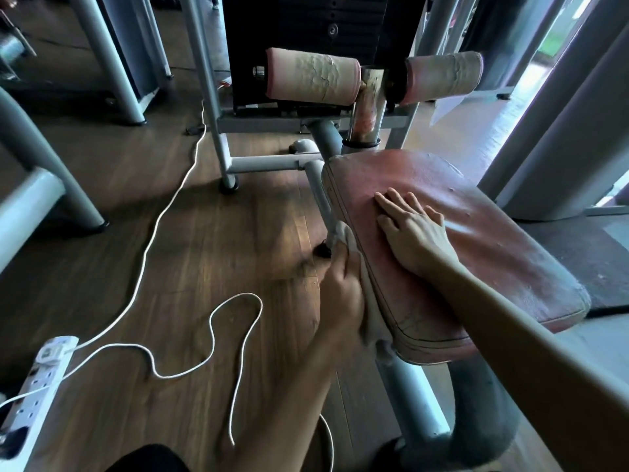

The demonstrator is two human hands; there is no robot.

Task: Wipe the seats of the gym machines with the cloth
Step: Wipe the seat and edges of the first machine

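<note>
A worn red padded seat [483,253] of a gym machine fills the right middle of the view. My right hand [413,229] lies flat on top of the seat, fingers spread, holding nothing. My left hand [340,294] presses a pale grey cloth [367,301] against the seat's left side edge. The cloth runs along that edge, from near the front leg down to the seat's near corner, partly hidden by my hand.
Two cracked pink roller pads [313,76] and a weight stack [316,22] stand beyond the seat. A white cable [211,328] loops over the wooden floor to a power strip [37,383] at lower left. Grey machine frames [44,178] stand at left and right.
</note>
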